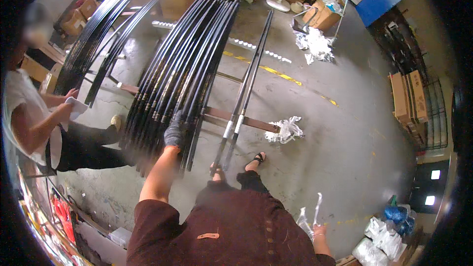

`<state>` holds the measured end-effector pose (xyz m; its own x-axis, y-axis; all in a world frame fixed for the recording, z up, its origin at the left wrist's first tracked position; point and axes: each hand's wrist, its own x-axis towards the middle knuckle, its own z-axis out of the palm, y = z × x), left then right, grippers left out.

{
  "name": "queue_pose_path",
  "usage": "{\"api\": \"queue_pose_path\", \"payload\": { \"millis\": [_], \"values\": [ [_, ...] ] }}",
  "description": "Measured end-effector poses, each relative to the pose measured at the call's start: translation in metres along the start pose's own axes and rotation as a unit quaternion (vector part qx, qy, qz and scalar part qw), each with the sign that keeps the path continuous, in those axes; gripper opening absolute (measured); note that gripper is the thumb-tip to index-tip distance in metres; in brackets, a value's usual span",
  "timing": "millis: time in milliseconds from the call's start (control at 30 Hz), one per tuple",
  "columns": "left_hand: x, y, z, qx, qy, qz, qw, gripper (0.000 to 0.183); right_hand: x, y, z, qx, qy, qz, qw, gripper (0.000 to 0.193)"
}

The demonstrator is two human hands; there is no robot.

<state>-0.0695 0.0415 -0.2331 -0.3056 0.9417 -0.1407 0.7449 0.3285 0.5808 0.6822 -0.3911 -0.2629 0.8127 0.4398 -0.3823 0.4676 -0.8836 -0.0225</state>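
My left hand [174, 131], in a dark grey glove with an orange cuff, is closed around a black rod at the near part of a wide row of long black rods [189, 54]. Its fingertips are partly lost among the rods. At the lower right, my right hand [320, 230] is bare and closed on thin white strips [304, 221], which stick up and hang out of it. Two black rods [249, 81] lie apart, right of the row, each with a white band near its lower part.
A brown support bar [246, 121] carries the rods, with crumpled white strips [285, 129] at its end. Left, a co-worker [37, 113] holds a white cloth [76, 108] by more rods [93, 39]. Cardboard boxes [409, 97] stand right; white scraps [315, 44] lie on the floor.
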Motion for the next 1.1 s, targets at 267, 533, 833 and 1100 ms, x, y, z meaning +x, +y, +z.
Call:
{"api": "queue_pose_path", "payload": {
  "millis": [267,533,833,1100],
  "values": [
    [0.031,-0.065,0.058,0.271,0.004,0.044,0.962,0.061,-0.071,-0.022,-0.065,0.162,-0.061,0.193,0.966,0.055],
    [0.013,-0.071,0.083,0.154,0.093,0.047,0.983,0.039,-0.099,-0.072,-0.109,-0.098,0.002,0.060,0.993,0.044],
    [-0.103,-0.061,0.214,-0.128,-0.330,-0.103,0.929,0.054,-0.046,-0.076,-0.087,-0.009,0.005,-0.040,0.999,0.045],
    [-0.097,0.003,0.086,-0.483,-0.412,-0.173,0.753,0.035,-0.030,-0.171,-0.084,-0.067,0.065,-0.159,0.983,0.025]
  ]
}}
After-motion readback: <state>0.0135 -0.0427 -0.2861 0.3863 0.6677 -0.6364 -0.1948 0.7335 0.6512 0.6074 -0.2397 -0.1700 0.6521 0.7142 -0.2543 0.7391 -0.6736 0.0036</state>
